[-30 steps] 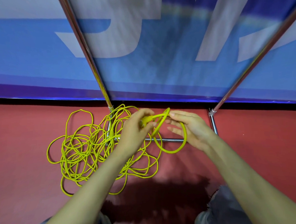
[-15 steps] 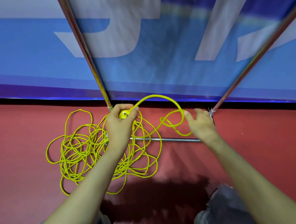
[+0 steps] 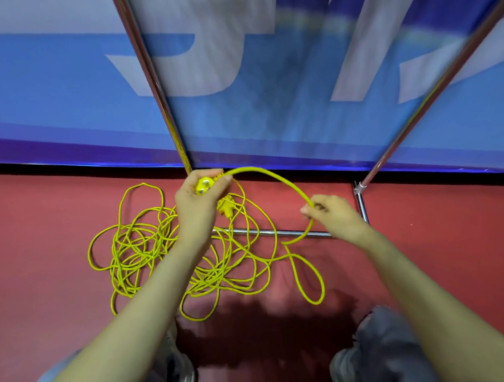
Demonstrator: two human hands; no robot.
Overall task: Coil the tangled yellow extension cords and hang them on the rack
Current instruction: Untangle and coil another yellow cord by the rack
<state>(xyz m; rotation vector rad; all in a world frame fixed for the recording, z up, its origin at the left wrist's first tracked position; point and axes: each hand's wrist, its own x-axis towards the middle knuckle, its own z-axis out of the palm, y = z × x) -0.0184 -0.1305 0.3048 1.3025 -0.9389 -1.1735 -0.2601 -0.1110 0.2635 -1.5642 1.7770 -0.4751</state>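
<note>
Gripping yellow plug (image 3: 203, 185) in left hand (image 3: 200, 202), fingers curled round it, at 1 o'clock of cord tangle (image 3: 148, 248). Pinching cord arc (image 3: 273, 175) between thumb and fingertips of right hand (image 3: 334, 215), at 4 o'clock from plug. Tangle heaped on red floor (image 3: 60, 288), loops crossing rack base bar (image 3: 276, 233). Second connector (image 3: 227, 208) at 5 o'clock, just beside left hand.

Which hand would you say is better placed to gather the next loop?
Probably the right hand: it pinches the cord leading to the pile, while the left hand holds the plug.
</note>
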